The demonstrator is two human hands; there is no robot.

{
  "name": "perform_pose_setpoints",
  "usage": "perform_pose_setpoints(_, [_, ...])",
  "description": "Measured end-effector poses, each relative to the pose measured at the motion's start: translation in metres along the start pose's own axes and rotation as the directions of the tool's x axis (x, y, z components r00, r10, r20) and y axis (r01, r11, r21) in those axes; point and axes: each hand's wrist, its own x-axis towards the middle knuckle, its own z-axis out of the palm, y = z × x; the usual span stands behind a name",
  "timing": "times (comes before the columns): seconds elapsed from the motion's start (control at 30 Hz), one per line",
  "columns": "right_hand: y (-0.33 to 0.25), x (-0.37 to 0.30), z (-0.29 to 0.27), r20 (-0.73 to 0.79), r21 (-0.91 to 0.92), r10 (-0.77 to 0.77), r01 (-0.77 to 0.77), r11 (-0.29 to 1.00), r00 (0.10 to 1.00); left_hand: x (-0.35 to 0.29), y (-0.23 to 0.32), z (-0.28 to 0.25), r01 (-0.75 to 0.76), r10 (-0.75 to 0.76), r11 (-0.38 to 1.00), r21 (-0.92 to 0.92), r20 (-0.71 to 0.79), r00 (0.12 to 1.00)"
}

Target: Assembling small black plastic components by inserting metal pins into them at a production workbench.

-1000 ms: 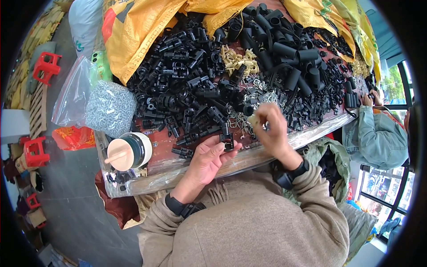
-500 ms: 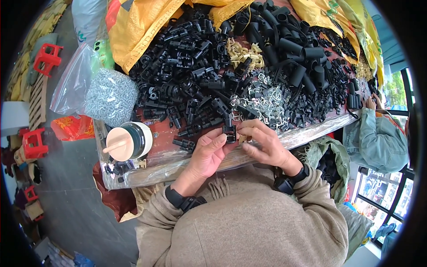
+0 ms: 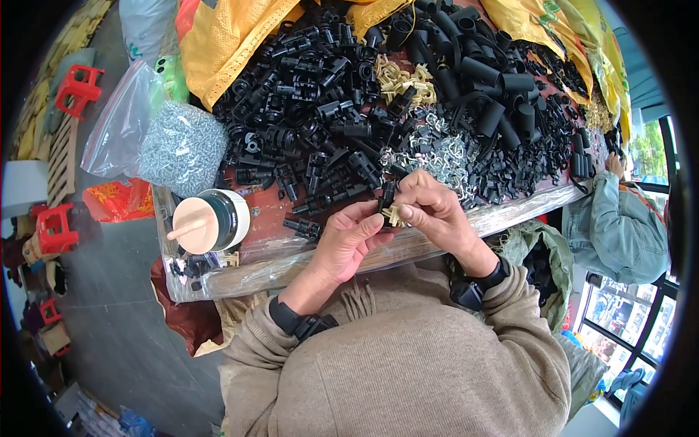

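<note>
Over the near edge of the table, my left hand (image 3: 348, 246) is closed on a black plastic part (image 3: 387, 194), which stands up between thumb and fingers. My right hand (image 3: 440, 218) pinches a small cream plastic piece (image 3: 393, 215) against that part; fingers hide much of both. Just beyond lies a large heap of black plastic fittings (image 3: 309, 135). To its right are a small pile of cream pieces (image 3: 400, 79), a scatter of shiny metal clips (image 3: 440, 149) and black tubes (image 3: 480, 73).
A jar with a wooden lid and handle (image 3: 200, 224) stands at the table's left corner, near a clear bag of small metal pieces (image 3: 182, 149). Yellow woven sacks (image 3: 226, 51) border the far side. Another person's sleeve (image 3: 611, 226) is at the right. Red stools (image 3: 57, 231) stand on the floor.
My right hand has turned inward and brought the cream piece up to the black part. The black part has tilted and shifted slightly right in my left hand.
</note>
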Motion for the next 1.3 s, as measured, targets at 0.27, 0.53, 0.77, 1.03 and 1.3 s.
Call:
perform_pose_setpoints(0.27, [-0.001, -0.005, 0.012, -0.051, 0.007, 0.186, -0.186, 0.983, 0.981, 0.001, 0.001, 0.001, 0.043, -0.043, 0.999, 0.016, 0.001, 0.999])
perform_pose_setpoints(0.53, [0.010, 0.003, -0.023, -0.126, -0.152, 0.166, -0.184, 0.971, 0.978, -0.001, 0.004, -0.001, 0.086, -0.089, 0.993, 0.084, 0.028, 0.996])
perform_pose_setpoints(0.77, [0.053, 0.027, -0.051, -0.130, -0.774, -0.133, -0.017, 0.633, 0.983, 0.000, 0.006, 0.003, 0.053, -0.053, 0.996, 0.071, 0.000, 0.999])
perform_pose_setpoints(1.03, [0.049, 0.018, -0.049, -0.143, -0.728, -0.090, -0.043, 0.684, 0.986, 0.000, 0.004, 0.003, 0.045, -0.046, 0.997, 0.069, 0.013, 0.999])
perform_pose_setpoints(1.3, [0.029, -0.003, -0.038, -0.246, 0.453, 0.357, -0.218, 0.864, 0.901, -0.002, 0.001, 0.006, 0.030, -0.027, 0.997, 0.067, -0.038, 0.999])
